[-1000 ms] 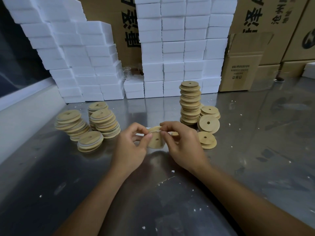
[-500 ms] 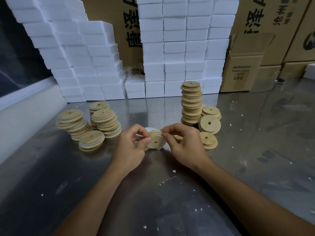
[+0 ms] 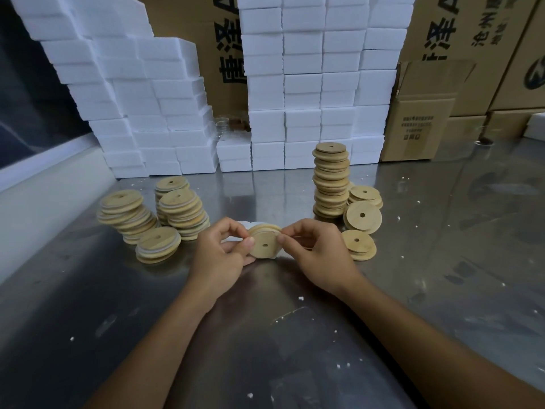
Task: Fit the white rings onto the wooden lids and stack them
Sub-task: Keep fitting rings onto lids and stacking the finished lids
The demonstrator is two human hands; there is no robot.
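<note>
Steel bench, foam crumbs scattered on it; white foam blocks and cartons stacked along the back.

Left hand and right hand both pinch one wooden lid, held on edge just above the bench, centre hole facing the camera. Fingers closed on opposite rims.

Change over the last second: a white ring now shows behind and below the lid, where a second ago only wood was visible. The lid has also turned more squarely toward the camera. Reading: ring is being worked around the lid's step; seating looks partial, cannot tell whether the far side is on.

Ringed lids are stacked at left; bare lids in a tall pile at right, a few loose beside it. Many remain.
</note>
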